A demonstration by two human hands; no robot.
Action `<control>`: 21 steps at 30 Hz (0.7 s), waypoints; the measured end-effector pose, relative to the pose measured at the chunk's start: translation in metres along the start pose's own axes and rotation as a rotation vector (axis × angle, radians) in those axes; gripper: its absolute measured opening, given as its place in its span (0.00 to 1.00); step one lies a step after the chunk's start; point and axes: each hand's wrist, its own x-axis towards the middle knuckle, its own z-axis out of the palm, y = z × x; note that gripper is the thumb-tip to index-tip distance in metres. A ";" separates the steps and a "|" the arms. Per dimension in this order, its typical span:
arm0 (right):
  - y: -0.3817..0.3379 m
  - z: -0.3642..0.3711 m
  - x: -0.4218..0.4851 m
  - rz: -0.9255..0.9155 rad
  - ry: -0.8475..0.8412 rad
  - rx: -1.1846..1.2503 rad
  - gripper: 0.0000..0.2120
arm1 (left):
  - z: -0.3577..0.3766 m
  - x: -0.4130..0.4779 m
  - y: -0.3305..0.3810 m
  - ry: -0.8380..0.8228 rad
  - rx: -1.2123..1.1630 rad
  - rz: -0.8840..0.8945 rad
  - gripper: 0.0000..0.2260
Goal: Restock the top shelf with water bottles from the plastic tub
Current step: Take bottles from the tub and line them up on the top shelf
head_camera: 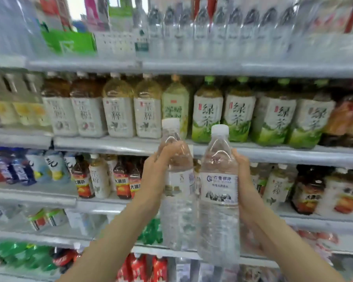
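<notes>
Caps point(220, 129) point up, long axes vertical: left hand point(157, 171) grips the left water bottle point(177, 182), right hand point(245, 180) grips the right water bottle point(218, 216), just beside each other, well below the top shelf point(192, 67).

The top shelf point(192, 67) carries a row of water bottles point(218, 31); the shelf beneath point(110, 144), tea bottles point(207, 110).

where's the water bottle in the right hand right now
In the head view, the clear plastic white-capped water bottle is centre-right in the right hand, beside the matching clear bottle held by the left hand, in front of the green-labelled tea bottles.
</notes>
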 end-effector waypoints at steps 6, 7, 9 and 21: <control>-0.073 0.053 0.011 -0.072 -0.086 0.047 0.29 | -0.004 0.049 0.092 -0.146 0.181 0.066 0.17; -0.081 0.060 0.014 -0.057 -0.103 0.066 0.29 | -0.001 0.048 0.106 -0.144 0.202 0.077 0.25; -0.095 0.070 0.019 -0.053 -0.164 0.102 0.29 | 0.016 0.038 0.126 -0.036 0.142 0.082 0.29; -0.174 0.066 0.085 -0.141 -0.204 0.153 0.22 | 0.034 0.056 0.170 0.132 -0.192 0.236 0.14</control>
